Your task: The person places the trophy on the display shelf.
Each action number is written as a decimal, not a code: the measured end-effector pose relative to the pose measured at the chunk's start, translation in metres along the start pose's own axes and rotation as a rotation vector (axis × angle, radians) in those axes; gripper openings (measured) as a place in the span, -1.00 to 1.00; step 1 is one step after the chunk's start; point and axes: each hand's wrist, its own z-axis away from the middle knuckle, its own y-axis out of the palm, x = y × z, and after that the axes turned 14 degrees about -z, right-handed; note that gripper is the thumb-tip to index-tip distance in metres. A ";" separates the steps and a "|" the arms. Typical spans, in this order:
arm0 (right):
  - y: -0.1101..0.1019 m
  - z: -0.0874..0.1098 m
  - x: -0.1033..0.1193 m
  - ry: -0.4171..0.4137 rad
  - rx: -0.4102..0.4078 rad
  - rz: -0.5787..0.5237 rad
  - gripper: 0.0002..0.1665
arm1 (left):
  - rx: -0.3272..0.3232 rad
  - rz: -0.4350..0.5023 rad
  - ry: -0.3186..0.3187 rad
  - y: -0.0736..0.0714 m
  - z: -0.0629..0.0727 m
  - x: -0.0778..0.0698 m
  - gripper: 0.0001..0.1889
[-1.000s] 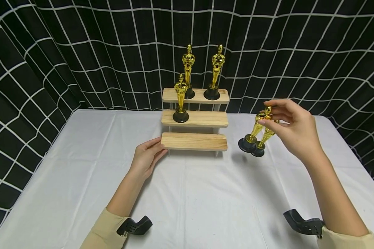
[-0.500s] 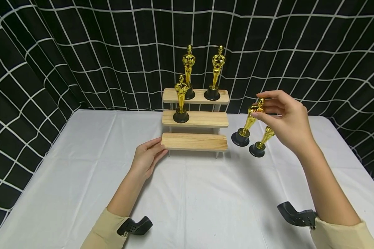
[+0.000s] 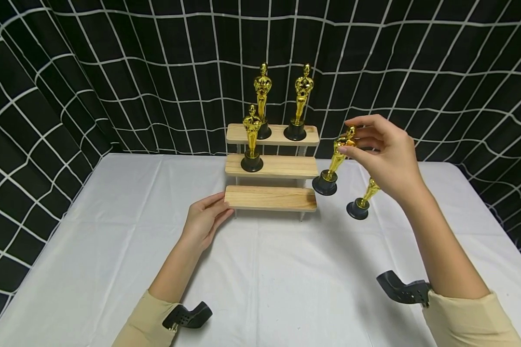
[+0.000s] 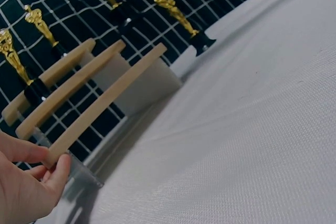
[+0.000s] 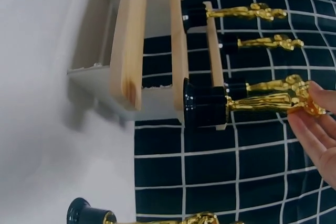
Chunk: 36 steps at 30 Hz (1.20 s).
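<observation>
My left hand (image 3: 206, 219) pinches the left end of the lowest step of a three-step wooden display stand (image 3: 271, 198); thumb and fingers show on that end in the left wrist view. With thumb and fingertips, my right hand (image 3: 388, 156) holds a gold statuette trophy (image 3: 337, 156) by its upper body. The trophy is tilted, its black base low, just off the right end of the middle step. One trophy (image 3: 252, 132) stands on the middle step's left side. On the top step stand a left trophy (image 3: 262, 94) and a right trophy (image 3: 303, 94).
Another gold trophy (image 3: 364, 200) stands on the white-covered table (image 3: 282, 279), right of the stand and partly hidden by my right hand. Behind the table hangs a black cloth with a white grid (image 3: 165, 77). Each wrist carries a black camera mount (image 3: 404, 288).
My right hand has moved left and up with its trophy, from beside the trophy on the table to near the stand's middle step. My left hand stays in place.
</observation>
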 end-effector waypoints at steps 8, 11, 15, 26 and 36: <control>0.007 -0.009 0.003 0.002 0.002 -0.013 -0.46 | 0.001 0.000 0.002 0.000 0.000 0.000 -0.52; 0.009 -0.012 0.002 0.001 0.008 -0.020 -0.46 | 0.001 -0.002 0.005 0.000 0.000 0.000 -0.52; 0.012 -0.016 0.001 0.010 0.011 -0.029 -0.45 | 0.002 0.002 0.006 0.000 -0.001 0.000 -0.51; 0.020 -0.021 -0.002 -0.002 -0.010 -0.032 -0.46 | 0.006 0.005 0.007 0.000 0.000 -0.001 -0.51; 0.028 -0.029 -0.002 -0.004 0.008 -0.043 -0.47 | 0.008 0.001 0.011 0.000 0.001 -0.001 -0.51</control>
